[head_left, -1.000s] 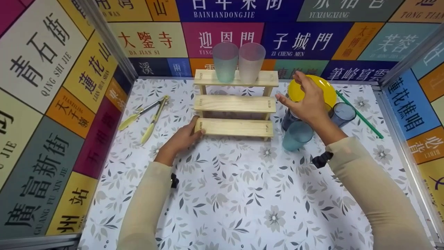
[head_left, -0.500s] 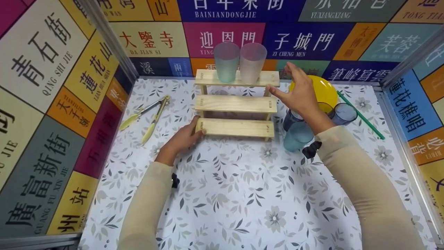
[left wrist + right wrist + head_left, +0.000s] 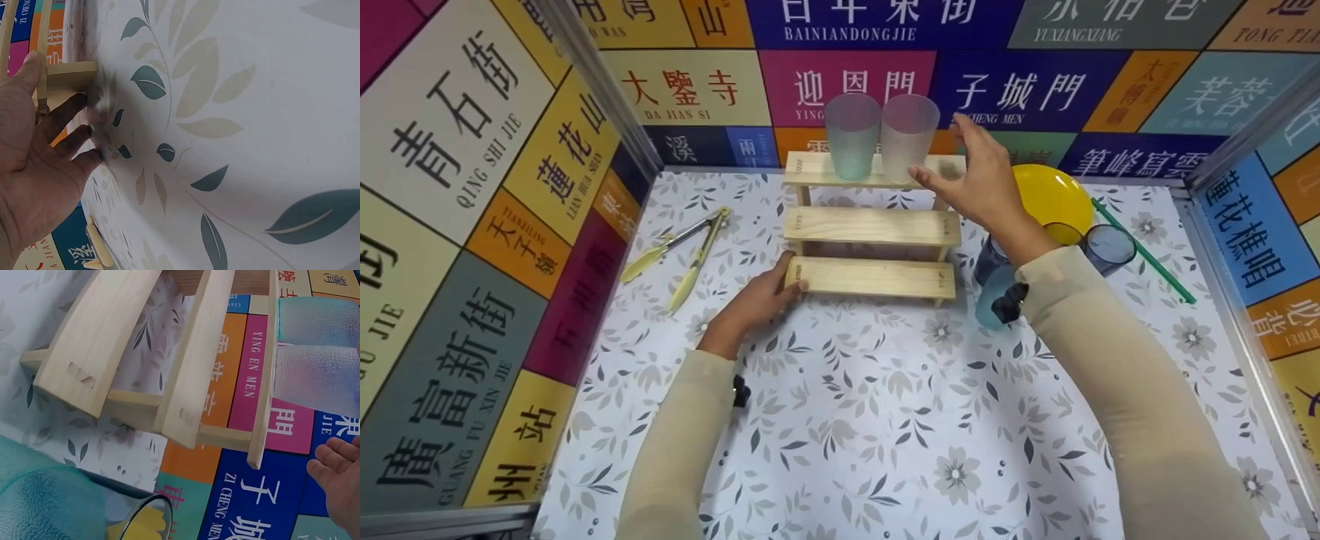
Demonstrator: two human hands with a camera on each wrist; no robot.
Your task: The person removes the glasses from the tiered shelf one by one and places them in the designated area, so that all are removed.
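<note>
Grips wooden three-tier rack [image 3: 872, 225] with left hand [image 3: 756, 304] (apparently to steady it); spreads right hand [image 3: 981, 180], empty, beside pinkish tumbler [image 3: 909, 136].

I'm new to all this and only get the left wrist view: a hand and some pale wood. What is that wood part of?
Observer: A wooden stand with three steps, as the head view shows.
Visitor: Oh! And where's the person's other hand?
Observer: The right hand is up at the top step, beside a pinkish cup; whether the thumb touches the cup, I can't tell.
</note>
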